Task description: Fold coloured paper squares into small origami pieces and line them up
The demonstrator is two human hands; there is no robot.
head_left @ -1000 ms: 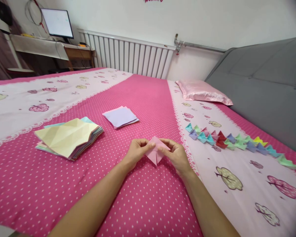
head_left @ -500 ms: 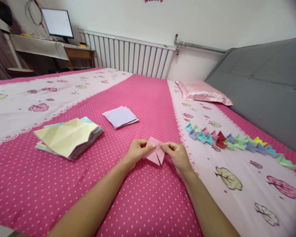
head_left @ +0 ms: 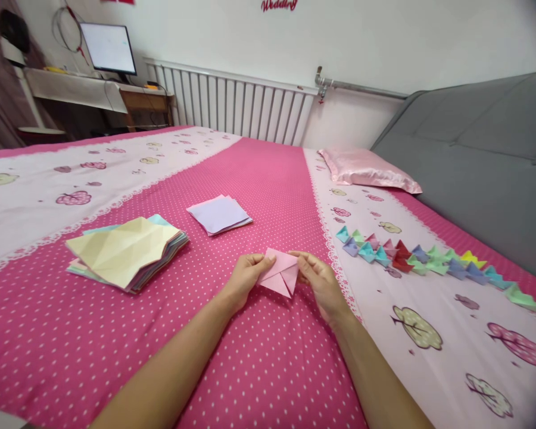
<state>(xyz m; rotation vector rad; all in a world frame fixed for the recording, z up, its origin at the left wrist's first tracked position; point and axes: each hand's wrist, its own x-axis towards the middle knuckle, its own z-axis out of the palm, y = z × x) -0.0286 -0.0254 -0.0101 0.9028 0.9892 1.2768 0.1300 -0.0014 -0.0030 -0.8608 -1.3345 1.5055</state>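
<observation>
Between my hands is a folded piece of pink origami paper, held just above the bed, with creased flaps and a slit toward its lower corner. My left hand pinches its left side, thumb on top. At its upper right corner, my right hand grips the edge between thumb and fingers. Beyond my left hand lies a small stack of square paper, lilac on top. Farther left is a bigger pile of creased paper with a pale yellow sheet uppermost.
Rows of small folded paper boats in several colours stand on the bedspread to the right. A pink pillow lies near the grey headboard. Behind the bed are a white radiator and a desk with a monitor.
The pink paper has turned slightly, and its fold lines show more now. My right thumb has slid off its face toward the right corner. The view has tilted up a little.
</observation>
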